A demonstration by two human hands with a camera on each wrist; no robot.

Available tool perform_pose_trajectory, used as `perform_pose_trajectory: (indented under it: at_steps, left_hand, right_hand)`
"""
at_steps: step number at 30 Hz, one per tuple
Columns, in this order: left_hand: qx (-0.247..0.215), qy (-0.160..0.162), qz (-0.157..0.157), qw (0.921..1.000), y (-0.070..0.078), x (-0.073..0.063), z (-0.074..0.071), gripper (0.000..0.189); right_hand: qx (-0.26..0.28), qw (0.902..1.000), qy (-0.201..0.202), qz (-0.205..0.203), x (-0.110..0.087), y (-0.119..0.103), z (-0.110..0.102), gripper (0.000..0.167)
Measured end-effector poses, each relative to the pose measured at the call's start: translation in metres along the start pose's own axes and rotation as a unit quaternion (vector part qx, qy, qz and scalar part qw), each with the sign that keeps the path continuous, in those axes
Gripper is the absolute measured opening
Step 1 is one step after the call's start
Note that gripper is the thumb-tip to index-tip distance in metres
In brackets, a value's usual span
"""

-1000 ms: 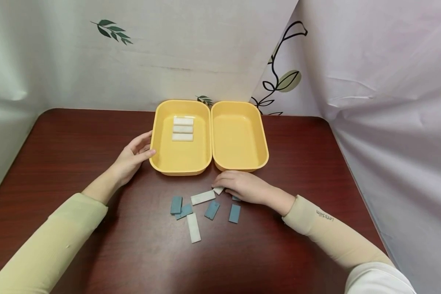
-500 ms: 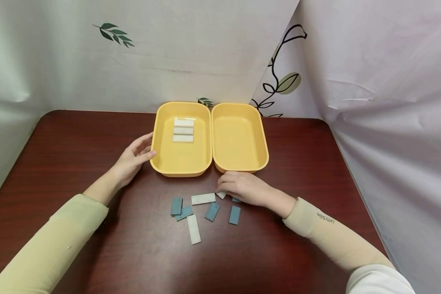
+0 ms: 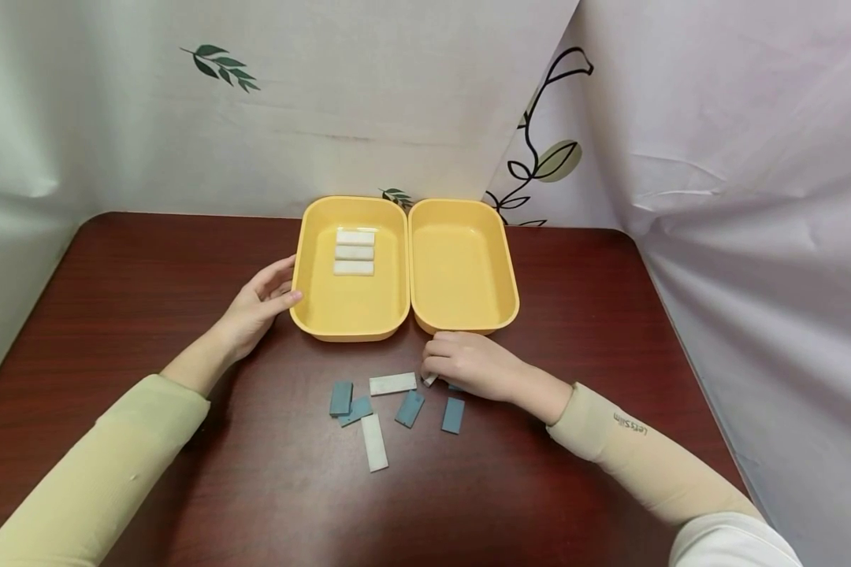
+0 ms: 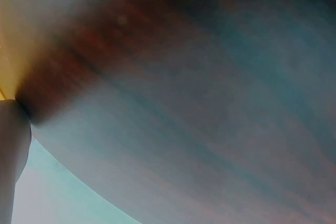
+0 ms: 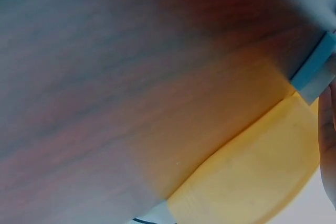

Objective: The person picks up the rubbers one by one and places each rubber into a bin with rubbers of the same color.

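Observation:
My left hand (image 3: 253, 309) holds the left side of the left yellow tray (image 3: 351, 327), its thumb at the rim and its fingers along the outer wall. Three white rectangular tiles (image 3: 354, 253) lie in a column inside that tray. In front of the right yellow tray (image 3: 463, 321), my right hand (image 3: 471, 365) pinches a white tile (image 3: 429, 379), mostly hidden under the fingers. A blue-grey tile (image 3: 455, 387) pokes out beneath this hand. In the right wrist view, a blue tile (image 5: 315, 64) shows beside the fingers (image 5: 326, 140).
On the dark red table (image 3: 206, 480) lie a white tile (image 3: 392, 383), another white tile (image 3: 373, 442), and several blue-grey tiles (image 3: 452, 415), one overlapping another at left. The trays stand side by side near the back edge. Pale curtains (image 3: 369, 94) hang behind and at both sides.
My right hand has shifted slightly right and closed its fingers on the white tile, covering more of it. The left hand and the trays stay in place.

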State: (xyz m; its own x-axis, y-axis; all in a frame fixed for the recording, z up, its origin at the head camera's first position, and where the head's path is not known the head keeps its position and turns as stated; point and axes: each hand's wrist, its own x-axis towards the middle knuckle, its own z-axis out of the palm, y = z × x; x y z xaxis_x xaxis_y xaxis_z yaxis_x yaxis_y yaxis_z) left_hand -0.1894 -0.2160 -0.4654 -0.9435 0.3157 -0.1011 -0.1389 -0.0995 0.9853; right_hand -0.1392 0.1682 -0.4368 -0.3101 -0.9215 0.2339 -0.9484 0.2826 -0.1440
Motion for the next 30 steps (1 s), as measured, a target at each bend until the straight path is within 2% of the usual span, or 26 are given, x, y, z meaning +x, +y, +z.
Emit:
perform_pose_trajectory:
  at_steps: [5, 12, 22, 30]
  left_hand:
    - [0.007, 0.000, -0.001, 1.0000, 0.001, 0.000, 0.001, 0.068]
    - [-0.001, -0.004, 0.002, 1.0000, 0.000, 0.000, 0.000, 0.068]
    - [0.005, -0.005, 0.002, 1.0000, -0.001, 0.001, -0.001, 0.068]
    - [0.003, -0.005, 0.003, 1.0000, 0.000, 0.002, -0.001, 0.068]
  right_hand:
    - [-0.007, 0.9999, 0.013, -0.003, 0.001, -0.002, -0.002, 0.009]
    - [-0.016, 0.9991, 0.036, -0.014, 0.008, -0.009, -0.010, 0.010]
    - [-0.010, 0.9985, 0.048, -0.026, 0.024, -0.020, -0.022, 0.004]
    - [-0.003, 0.9975, 0.064, -0.028, 0.041, -0.020, -0.033, 0.009]
